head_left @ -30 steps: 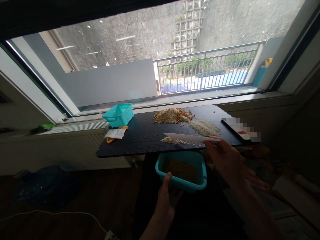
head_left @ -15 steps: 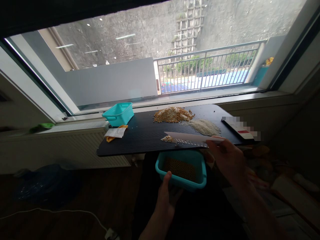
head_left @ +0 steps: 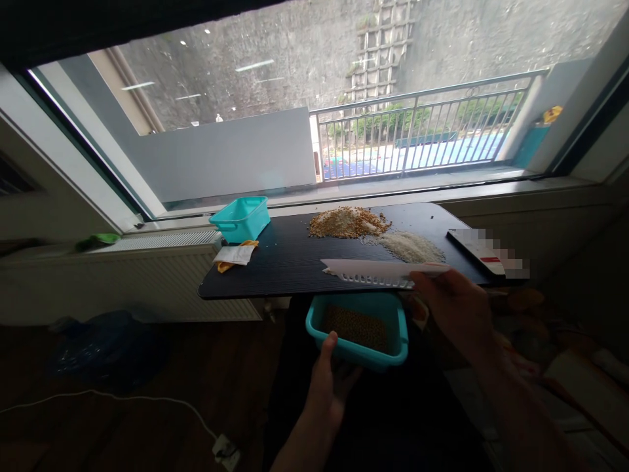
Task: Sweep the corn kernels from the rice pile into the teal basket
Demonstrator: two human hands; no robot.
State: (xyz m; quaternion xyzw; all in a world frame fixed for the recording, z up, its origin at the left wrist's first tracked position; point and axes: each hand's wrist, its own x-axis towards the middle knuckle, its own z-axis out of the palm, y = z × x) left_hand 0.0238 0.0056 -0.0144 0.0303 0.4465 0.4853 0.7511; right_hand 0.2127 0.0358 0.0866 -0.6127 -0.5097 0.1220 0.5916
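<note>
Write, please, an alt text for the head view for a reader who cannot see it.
The right hand holds a white serrated plastic knife level along the near edge of a black table, while the left hand holds a teal plastic tub of brown grains below that edge. Behind the knife lie a mixed yellow-and-white grain pile and a white grain pile.

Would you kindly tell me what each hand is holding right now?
Left hand: closed on the teal bin, at its near rim.
Right hand: closed on the white knife, blade along the table edge.
</note>
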